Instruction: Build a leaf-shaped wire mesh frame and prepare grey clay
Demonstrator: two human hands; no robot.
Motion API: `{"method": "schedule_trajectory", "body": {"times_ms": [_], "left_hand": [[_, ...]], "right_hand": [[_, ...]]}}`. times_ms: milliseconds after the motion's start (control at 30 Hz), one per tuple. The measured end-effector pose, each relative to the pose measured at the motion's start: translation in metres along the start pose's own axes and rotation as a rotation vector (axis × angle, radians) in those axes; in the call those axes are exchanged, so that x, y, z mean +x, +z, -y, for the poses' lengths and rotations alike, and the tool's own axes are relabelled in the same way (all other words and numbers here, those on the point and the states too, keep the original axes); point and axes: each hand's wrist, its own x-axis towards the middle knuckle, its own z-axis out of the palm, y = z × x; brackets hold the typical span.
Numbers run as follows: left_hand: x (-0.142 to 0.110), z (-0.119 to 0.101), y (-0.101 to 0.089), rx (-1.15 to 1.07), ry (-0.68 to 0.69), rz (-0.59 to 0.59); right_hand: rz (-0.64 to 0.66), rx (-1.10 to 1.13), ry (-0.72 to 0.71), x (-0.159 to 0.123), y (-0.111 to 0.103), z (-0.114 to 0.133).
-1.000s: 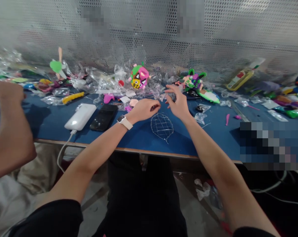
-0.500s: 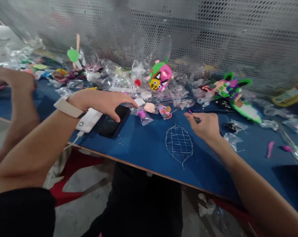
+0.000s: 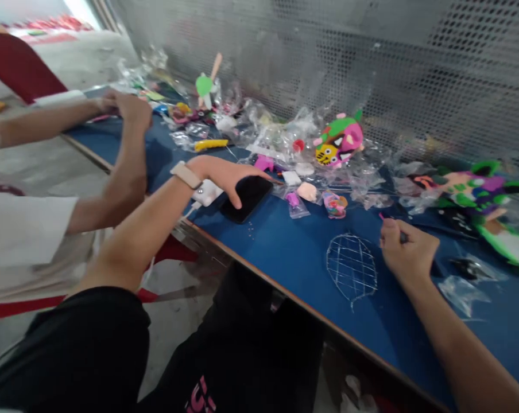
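My left hand (image 3: 229, 174), with a pale watch band at the wrist, is over the black phone (image 3: 254, 198). Its thumb and fingers are spread across the phone; whether they press on it I cannot tell. A white charger-like block (image 3: 206, 193) with a cable lies under my left wrist. My right hand (image 3: 409, 250) is closed on a small dark object with a pink tip (image 3: 382, 216), mostly hidden by the fingers. Left of that hand, a leaf-shaped wire frame (image 3: 352, 267) with crossing wires lies flat on the blue table (image 3: 289, 261).
Small bags of pink clay (image 3: 293, 199) and mixed clay (image 3: 334, 205) lie beyond the wire frame. A painted clay mask (image 3: 339, 140) and clear wrappers line the perforated metal panel (image 3: 311, 63). Another person's hand (image 3: 132, 109) is at the far left.
The view has swung left, so the table things appear further right. My left hand stays over the phone, and my right hand stays closed beside the wire frame. A yellow strip shows more fully.
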Motion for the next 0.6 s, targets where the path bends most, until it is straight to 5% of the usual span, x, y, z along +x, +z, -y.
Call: {"method": "schedule_trajectory", "body": {"times_ms": [133,600], "left_hand": [[0.007,-0.005,0.005,-0.034,-0.049,-0.036],[0.014,-0.005,-0.003,0.111,-0.054,0.157]], "right_hand": [[-0.021,0.103,-0.014,-0.001,0.006,0.003],[-0.025,0.055,-0.068,0.004,0.007,0.002]]}}
